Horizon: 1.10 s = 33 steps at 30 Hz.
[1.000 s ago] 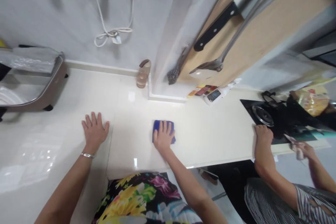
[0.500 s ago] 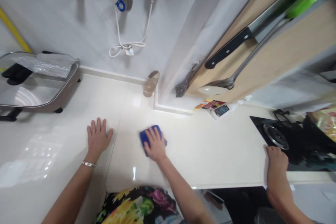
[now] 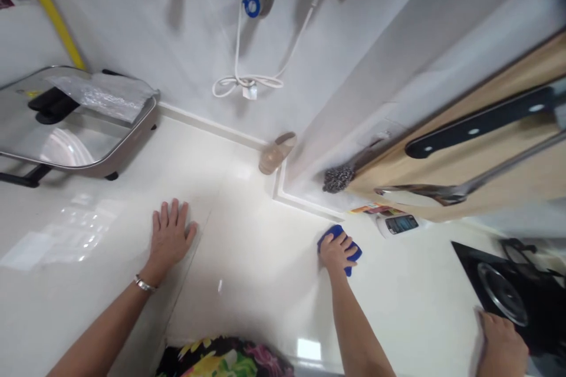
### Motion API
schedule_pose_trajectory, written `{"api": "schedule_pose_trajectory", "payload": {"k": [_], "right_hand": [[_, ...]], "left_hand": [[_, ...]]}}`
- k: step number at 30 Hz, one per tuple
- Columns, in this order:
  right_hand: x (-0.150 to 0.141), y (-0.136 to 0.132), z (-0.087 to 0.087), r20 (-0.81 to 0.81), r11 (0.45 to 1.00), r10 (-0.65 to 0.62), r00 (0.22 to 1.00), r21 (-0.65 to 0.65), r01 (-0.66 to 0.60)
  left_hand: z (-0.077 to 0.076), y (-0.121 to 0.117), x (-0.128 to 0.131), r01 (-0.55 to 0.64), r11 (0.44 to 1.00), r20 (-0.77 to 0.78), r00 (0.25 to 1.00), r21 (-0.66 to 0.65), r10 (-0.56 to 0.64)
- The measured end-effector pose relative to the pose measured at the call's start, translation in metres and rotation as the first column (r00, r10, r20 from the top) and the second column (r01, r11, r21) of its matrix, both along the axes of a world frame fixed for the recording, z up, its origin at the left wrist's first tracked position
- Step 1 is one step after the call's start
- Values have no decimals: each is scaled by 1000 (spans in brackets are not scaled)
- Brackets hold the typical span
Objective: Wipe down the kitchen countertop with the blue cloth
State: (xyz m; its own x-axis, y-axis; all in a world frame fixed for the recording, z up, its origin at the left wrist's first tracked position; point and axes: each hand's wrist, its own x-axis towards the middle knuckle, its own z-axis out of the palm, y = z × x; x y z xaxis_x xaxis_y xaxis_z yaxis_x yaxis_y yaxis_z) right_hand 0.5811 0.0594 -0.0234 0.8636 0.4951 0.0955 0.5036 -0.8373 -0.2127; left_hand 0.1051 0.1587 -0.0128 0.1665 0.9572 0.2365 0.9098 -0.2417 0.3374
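My left hand (image 3: 171, 238), with a metal bracelet at the wrist, lies palm down on the white countertop (image 3: 247, 253), fingers outstretched and nothing held. To its right, my right hand (image 3: 336, 250) presses a folded blue cloth (image 3: 354, 254) against the same surface. Blue fabric shows between and beyond the spread fingers, while the part under the palm is hidden. A small brownish translucent cup-like item (image 3: 274, 156) stands by the wall corner, beyond both hands.
An electric pan (image 3: 110, 159) with a glass lid sits left. A cleaver-like knife (image 3: 477, 126) and metal ladle-like utensil (image 3: 455, 194) hang right, near a scouring ball (image 3: 338, 178). A white bottle (image 3: 398, 225) stands below. Another person's hand (image 3: 504, 341) rests beside the black stove (image 3: 508, 288).
My right hand has slid the blue cloth rightward along the counter, below the corner of the wall. My left hand stays flat in place. The view has shifted somewhat.
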Motion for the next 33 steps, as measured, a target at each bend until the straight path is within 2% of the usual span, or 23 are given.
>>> {"api": "schedule_pose_trajectory", "payload": {"k": [3,7,10,12,14,16,20,27,30,33], "right_hand": [[-37,21,-5,28,998,67,997,-22,-67],[-115,43,-3,57,952,304,951,-57,-301],[-178,58,3,63,858,511,857,-100,-504],[-211,70,9,53,762,644,763,-133,-634],[-229,87,14,34,655,752,658,-147,-741],[-234,109,19,21,585,809,588,-142,-799],[-220,156,22,19,521,852,523,-118,-845],[-200,209,20,30,298,955,296,-89,-951],[-205,233,20,18,288,958,287,-80,-954],[-213,259,20,13,357,934,358,-75,-931]], "left_hand": [[1,0,0,8,1000,6,1000,-7,-8],[2,0,0,26,1000,4,1000,4,-26],[3,-1,0,36,999,-9,999,19,-36],[5,-1,0,44,998,-18,999,46,-43],[6,-1,-1,50,996,-25,999,69,-48],[6,-2,-1,52,996,-28,998,78,-50],[5,-1,-2,45,996,-19,999,81,-43],[-1,0,-4,47,998,48,998,43,-49],[-2,1,-5,47,998,40,998,30,-49],[-3,0,-6,45,999,17,999,31,-45]]}}
